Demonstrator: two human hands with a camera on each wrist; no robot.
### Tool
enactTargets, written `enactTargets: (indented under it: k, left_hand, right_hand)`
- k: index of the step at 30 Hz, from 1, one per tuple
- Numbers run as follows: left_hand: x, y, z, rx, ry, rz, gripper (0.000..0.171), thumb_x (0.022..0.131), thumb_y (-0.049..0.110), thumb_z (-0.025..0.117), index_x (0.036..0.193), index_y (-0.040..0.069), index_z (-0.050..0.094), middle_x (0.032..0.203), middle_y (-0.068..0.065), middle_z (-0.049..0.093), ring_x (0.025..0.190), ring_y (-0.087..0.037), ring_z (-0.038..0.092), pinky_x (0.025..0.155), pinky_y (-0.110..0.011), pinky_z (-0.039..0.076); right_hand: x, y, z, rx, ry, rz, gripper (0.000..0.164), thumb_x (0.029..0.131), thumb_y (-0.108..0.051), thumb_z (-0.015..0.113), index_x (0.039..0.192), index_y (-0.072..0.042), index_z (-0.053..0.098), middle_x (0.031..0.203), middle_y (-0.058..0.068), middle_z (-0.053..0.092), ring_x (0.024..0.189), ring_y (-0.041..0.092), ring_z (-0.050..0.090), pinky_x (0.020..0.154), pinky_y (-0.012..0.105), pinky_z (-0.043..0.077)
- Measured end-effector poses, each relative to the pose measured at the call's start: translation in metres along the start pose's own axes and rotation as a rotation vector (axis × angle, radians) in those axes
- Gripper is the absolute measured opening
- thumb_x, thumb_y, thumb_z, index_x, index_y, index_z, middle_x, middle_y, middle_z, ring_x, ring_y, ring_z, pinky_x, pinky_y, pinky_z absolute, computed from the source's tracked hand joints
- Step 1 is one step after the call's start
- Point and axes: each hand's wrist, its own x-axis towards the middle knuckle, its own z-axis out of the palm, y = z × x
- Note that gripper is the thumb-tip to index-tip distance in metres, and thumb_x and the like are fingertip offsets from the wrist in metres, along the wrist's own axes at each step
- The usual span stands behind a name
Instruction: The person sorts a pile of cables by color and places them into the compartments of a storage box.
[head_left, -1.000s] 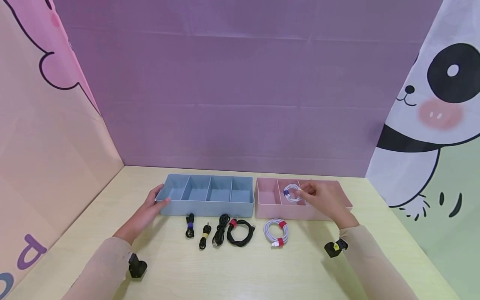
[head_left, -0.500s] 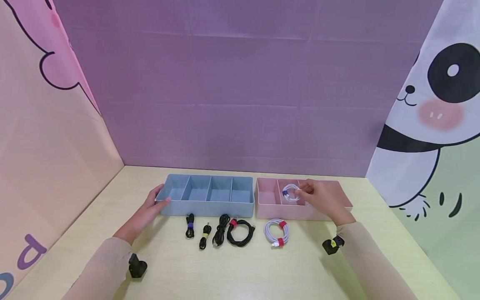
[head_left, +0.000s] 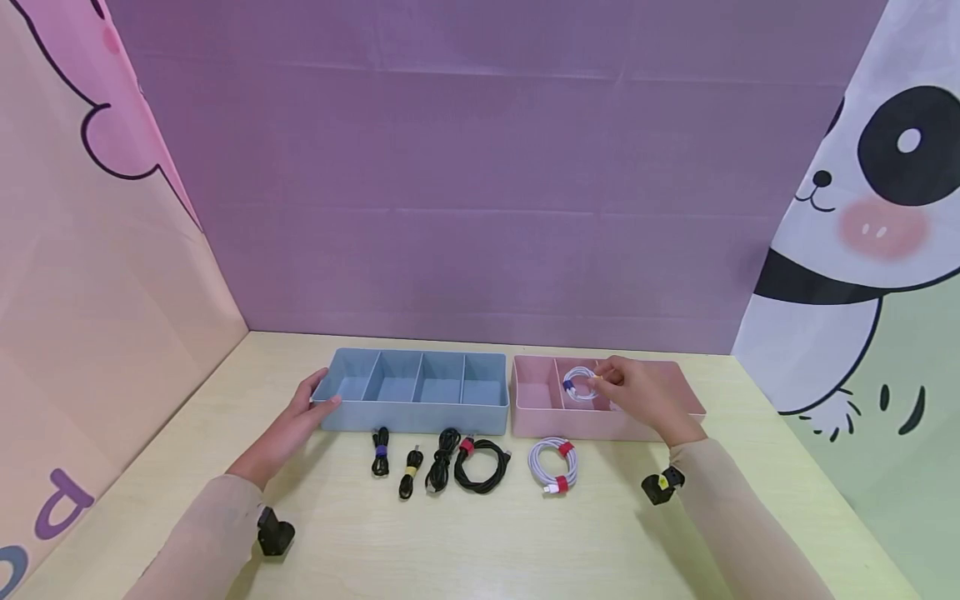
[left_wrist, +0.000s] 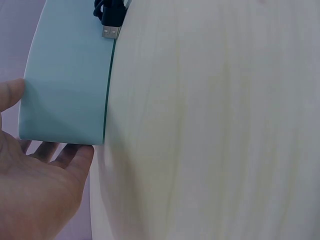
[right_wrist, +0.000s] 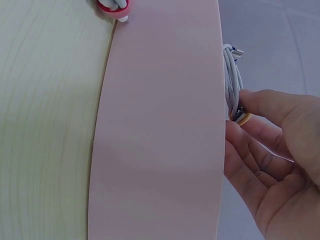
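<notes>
Bench: pale wood
Right grip: pinches white cable
Left grip: holds blue tray
Pink tray: under right grip; stowing, I judge; next: lower, release

pink box — partly hidden behind right grip | dark cable — cut by left wrist view's top

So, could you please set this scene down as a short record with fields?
Left hand: holds the blue tray at its left end
Right hand: pinches a white cable coil above the pink tray
Black cables: four, on the table in front of the blue tray
Red-tied white cable: on the table, in front of the pink tray
</notes>
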Motion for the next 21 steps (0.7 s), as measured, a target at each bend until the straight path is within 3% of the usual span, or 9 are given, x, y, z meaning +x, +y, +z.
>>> enactTargets:
  k: [9, 21]
  left_hand:
    - [0.0009, -0.0007, 0.0004, 0.0, 0.005, -0.01, 0.088, 0.103, 0.054, 0.046, 0.161, 0.014, -0.008, 0.163, -0.026, -0.006, 0.146, -0.052, 0.005, 0.114, -0.068, 0.014]
    - [0.0003, -0.0006, -0.0001, 0.002, 0.003, -0.001, 0.088, 0.103, 0.054, 0.047, 0.161, 0.014, -0.008, 0.164, -0.025, -0.006, 0.146, -0.052, 0.005, 0.113, -0.068, 0.015]
  right_hand:
    - [0.0022, -0.001, 0.0005, 0.001, -0.013, 0.031, 0.021, 0.1, -0.018, 0.064, 0.11, 0.0, 0.066, 0.095, 0.011, 0.07, 0.088, 0.028, 0.066, 0.078, 0.038, 0.056]
    - [0.0032, -0.0002, 0.0017, -0.003, 0.002, 0.02, 0.022, 0.099, -0.015, 0.065, 0.111, 0.003, 0.067, 0.096, 0.01, 0.07, 0.09, 0.024, 0.065, 0.079, 0.039, 0.056]
